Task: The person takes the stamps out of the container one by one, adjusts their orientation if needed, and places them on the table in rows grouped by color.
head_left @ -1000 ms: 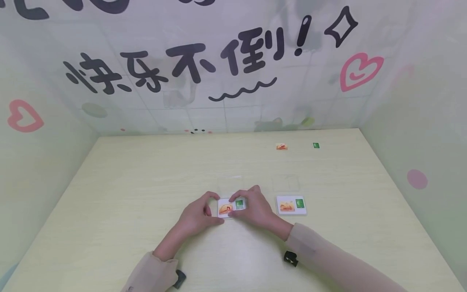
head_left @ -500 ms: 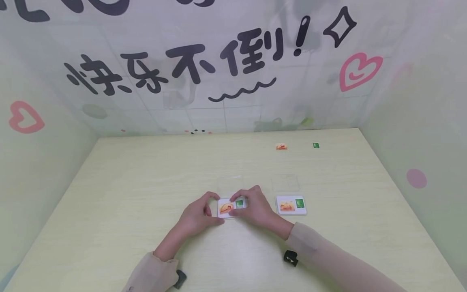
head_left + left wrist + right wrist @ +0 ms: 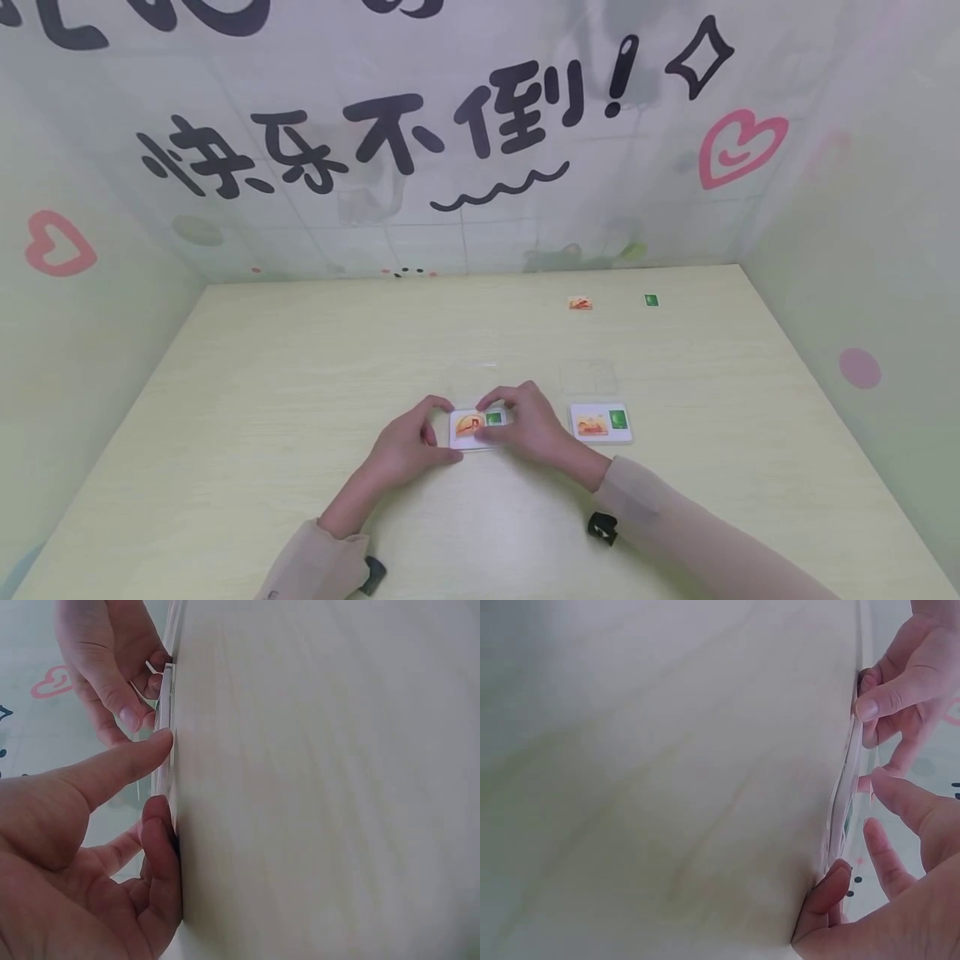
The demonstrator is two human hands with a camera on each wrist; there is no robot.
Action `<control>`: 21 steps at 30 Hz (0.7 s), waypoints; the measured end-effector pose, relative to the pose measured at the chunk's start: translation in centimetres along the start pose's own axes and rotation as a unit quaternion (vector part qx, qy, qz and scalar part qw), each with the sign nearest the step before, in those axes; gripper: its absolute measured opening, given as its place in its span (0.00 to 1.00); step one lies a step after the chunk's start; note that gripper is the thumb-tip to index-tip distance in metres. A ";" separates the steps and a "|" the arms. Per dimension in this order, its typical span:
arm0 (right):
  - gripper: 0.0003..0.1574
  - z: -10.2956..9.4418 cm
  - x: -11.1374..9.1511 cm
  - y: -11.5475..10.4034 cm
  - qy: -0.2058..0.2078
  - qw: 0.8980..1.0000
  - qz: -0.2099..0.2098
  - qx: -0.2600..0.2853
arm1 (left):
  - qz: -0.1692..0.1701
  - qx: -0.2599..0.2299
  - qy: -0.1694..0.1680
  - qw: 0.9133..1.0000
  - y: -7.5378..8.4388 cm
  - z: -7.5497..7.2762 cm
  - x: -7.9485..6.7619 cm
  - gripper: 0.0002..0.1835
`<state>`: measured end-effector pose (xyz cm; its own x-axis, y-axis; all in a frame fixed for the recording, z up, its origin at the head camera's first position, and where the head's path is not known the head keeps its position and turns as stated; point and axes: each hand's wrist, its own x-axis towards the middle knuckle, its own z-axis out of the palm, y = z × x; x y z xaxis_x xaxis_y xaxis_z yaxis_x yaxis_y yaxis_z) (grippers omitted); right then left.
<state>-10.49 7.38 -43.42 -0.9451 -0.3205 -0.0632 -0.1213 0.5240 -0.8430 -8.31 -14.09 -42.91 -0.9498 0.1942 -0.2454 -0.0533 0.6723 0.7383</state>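
Observation:
A flat clear case [image 3: 461,444] with a white inside lies before me, its transparent lid [image 3: 476,373] folded open behind it. My left hand [image 3: 408,442] holds its left part, thumb at the near edge and index finger at the far edge. Over the case, my right hand [image 3: 525,425] pinches an orange stamp [image 3: 468,426] between thumb and index finger. A green stamp [image 3: 492,419] lies at the case's right side, partly under the right hand. In the right wrist view the right thumb and index finger hover over the case, other fingers curled by its end.
A second clear case [image 3: 601,436] with an orange and a green stamp stands to the right, its lid [image 3: 588,377] open behind. Farther back lie a loose orange stamp [image 3: 581,303] and a loose green stamp [image 3: 652,300]. Printed sheeting encloses the wooden table [image 3: 300,358].
The orange stamp in my right fingers has shifted slightly right and away over the case, nearer the green stamp. My left hand keeps its hold on the case.

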 end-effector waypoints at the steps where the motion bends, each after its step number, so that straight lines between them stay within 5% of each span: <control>1: 0.16 0.0 0.0 0.0 -0.001 1.000 0.003 0.002 | 0.000 0.000 0.000 1.000 0.0 0.0 0.0 0.32; 21: 0.15 -1.1 0.0 -0.2 -0.024 1.000 0.017 0.006 | 0.009 0.004 -0.002 1.000 0.1 -0.1 -0.1 0.32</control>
<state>-10.75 8.13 -42.68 -0.9331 -0.3403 -0.1166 -0.0862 0.5262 -0.8460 -8.21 -14.15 -42.78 -0.9490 0.2098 -0.2351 -0.0334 0.6751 0.7370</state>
